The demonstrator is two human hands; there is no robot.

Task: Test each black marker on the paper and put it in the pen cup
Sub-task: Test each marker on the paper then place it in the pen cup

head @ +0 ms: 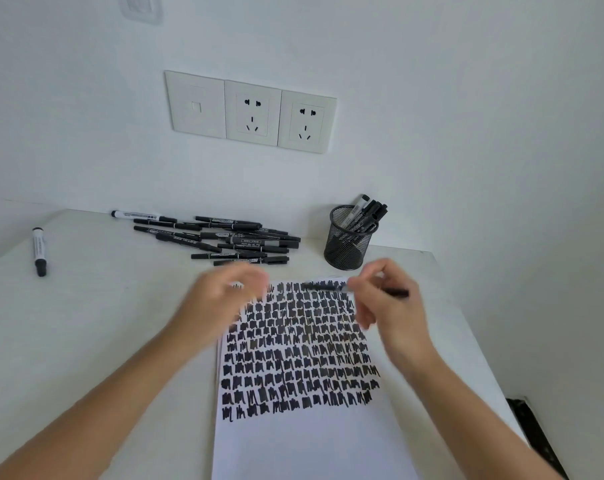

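Judging it under halfway, I see my right hand (pixel 387 306) pinching 1 marker (pixel 323 287) over the paper (pixel 293 445), my blurred left hand (pixel 224 296) unreadable, few in the pen cup (pixel 349 244), a pile (pixel 245 240) untested.

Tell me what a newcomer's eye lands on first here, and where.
The paper, front and centre, is packed with rows of black scribbles. Over its top edge the right hand holds a marker. Behind lie a pile of markers and, to its right, a mesh pen cup.
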